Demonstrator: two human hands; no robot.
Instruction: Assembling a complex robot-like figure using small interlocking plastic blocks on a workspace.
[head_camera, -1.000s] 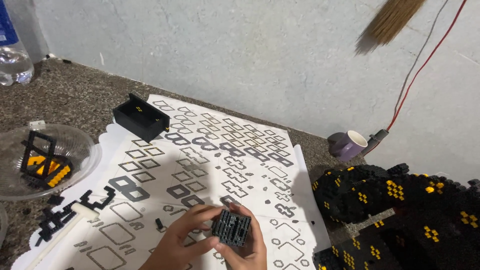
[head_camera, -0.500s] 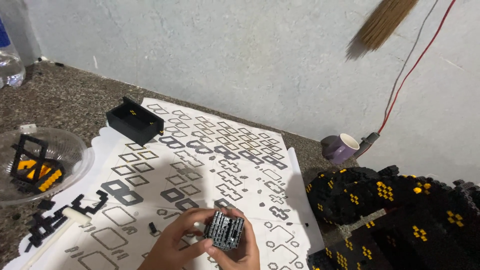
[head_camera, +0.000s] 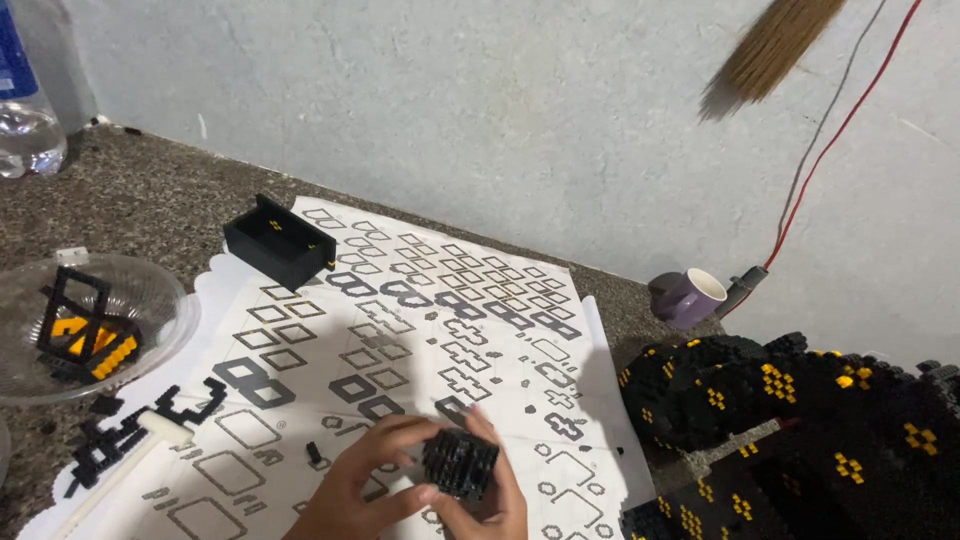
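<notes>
One black brick block (head_camera: 460, 464), two hands (head_camera: 400, 480), perhaps gripping

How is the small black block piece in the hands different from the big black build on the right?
The small black block piece is gripped between the left hand and right hand, above the printed sheet; the big black build rests on the counter, untouched. The small piece looks plain black, while the big build carries yellow studs. The big build is far larger, running out of frame. Both are made of small black bricks.

The left hand (head_camera: 365, 480) and right hand (head_camera: 490, 500) meet low in view, fingers curled inward. Both close together, thumbs and fingertips pinching.
</notes>
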